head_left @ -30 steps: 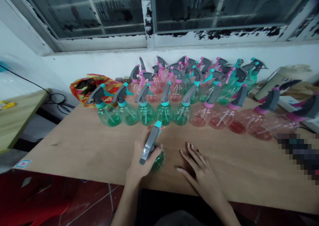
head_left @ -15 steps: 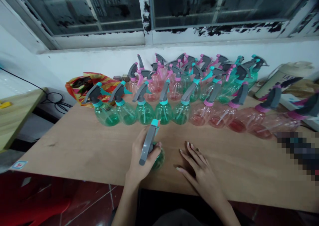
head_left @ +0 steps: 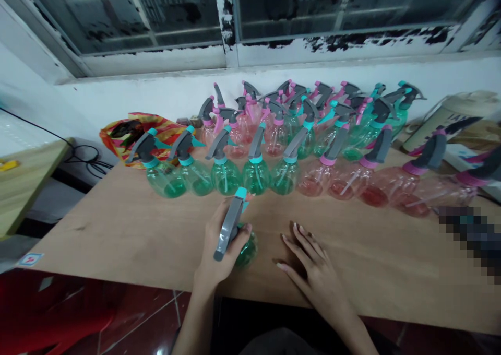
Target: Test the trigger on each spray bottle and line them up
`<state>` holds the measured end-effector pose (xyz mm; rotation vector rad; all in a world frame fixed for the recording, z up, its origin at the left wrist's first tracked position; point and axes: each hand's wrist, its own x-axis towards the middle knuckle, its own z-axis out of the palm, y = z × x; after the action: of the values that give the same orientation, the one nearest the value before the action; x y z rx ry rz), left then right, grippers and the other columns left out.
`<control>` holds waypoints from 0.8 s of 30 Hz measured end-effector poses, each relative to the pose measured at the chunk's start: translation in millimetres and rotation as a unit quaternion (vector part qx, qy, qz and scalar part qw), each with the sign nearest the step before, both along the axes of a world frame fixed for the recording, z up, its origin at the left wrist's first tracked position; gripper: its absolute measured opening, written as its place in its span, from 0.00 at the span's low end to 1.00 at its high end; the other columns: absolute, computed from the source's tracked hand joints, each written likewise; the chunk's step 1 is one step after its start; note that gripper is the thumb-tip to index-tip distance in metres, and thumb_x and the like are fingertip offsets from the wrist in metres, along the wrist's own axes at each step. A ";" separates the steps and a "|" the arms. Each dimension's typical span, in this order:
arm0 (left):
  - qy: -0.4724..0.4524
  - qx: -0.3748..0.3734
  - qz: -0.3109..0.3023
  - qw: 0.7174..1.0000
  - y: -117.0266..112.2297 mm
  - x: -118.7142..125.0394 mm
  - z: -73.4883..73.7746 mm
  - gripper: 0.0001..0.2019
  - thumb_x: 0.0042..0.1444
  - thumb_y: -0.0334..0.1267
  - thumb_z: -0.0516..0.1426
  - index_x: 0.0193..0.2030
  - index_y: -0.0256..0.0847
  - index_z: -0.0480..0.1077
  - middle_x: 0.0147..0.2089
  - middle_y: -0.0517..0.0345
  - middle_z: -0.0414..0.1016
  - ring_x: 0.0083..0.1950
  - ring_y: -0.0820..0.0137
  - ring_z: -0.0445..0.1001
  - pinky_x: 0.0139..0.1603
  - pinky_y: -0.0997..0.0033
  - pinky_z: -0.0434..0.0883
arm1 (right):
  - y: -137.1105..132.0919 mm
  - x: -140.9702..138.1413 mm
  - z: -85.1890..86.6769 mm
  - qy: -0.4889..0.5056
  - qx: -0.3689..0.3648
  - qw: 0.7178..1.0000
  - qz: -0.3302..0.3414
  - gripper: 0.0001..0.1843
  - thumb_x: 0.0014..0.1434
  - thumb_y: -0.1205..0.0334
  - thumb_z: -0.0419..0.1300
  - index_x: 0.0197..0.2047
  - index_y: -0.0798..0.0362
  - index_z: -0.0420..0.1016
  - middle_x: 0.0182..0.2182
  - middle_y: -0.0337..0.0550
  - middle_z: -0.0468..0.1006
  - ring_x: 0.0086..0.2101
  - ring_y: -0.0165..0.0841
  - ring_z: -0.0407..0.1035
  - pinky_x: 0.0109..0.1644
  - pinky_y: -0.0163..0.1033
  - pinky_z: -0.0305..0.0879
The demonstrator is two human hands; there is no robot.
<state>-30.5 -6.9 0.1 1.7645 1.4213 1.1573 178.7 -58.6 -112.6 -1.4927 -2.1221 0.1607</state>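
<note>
My left hand is wrapped round the neck of a green spray bottle near the table's front edge. Its grey and teal trigger head rises above my fingers, and my hand hides part of the body. To the right, my right hand lies on the tabletop with fingers stretched, holding nothing. Beyond both hands runs a row of spray bottles: green ones with teal collars, such as the middle green bottle, stand on the left. Pink ones with pink collars, such as the nearest pink bottle, stand on the right.
Behind the row, more pink and green spray bottles crowd against the wall. A red and yellow bag sits at the back left. A pale container leans at the back right, above a blurred dark patch. The wooden table carries everything.
My left hand and the green spray bottle have shifted very slightly left. My right hand lies where it was.
</note>
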 end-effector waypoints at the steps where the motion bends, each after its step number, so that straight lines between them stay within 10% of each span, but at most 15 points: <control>1: 0.008 -0.002 0.001 1.000 0.8 -0.7 1.0 0.17 0.56 0.37 0.57 0.54 0.48 0.70 0.48 0.56 0.78 0.45 0.64 0.77 0.44 0.65 0.75 | 0.0 0.0 0.2 0.003 -0.001 1.000 0.000 0.30 0.62 0.48 0.54 0.64 0.48 0.60 0.65 0.49 0.59 0.63 0.43 0.53 0.63 0.56 0.57; 11: -0.001 -0.008 0.013 1.000 5.2 -0.7 2.7 0.05 0.54 0.38 0.58 0.39 0.47 0.72 0.38 0.59 0.77 0.39 0.65 0.77 0.38 0.67 0.74 | 0.4 1.6 -1.8 -0.003 0.003 1.000 0.004 0.29 0.62 0.48 0.54 0.64 0.49 0.61 0.65 0.49 0.59 0.64 0.42 0.52 0.63 0.56 0.57; 24: 0.021 -0.007 0.011 1.000 2.7 4.8 2.6 0.22 0.54 0.33 0.57 0.57 0.53 0.69 0.51 0.56 0.77 0.52 0.60 0.75 0.47 0.60 0.76 | 0.2 0.8 -2.8 0.000 0.013 1.000 0.007 0.29 0.62 0.48 0.54 0.63 0.51 0.62 0.65 0.51 0.59 0.63 0.42 0.53 0.63 0.55 0.57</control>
<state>-25.8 -4.2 2.7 1.7769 1.4739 1.1253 179.6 -58.4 -115.4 -1.4636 -2.1279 0.1372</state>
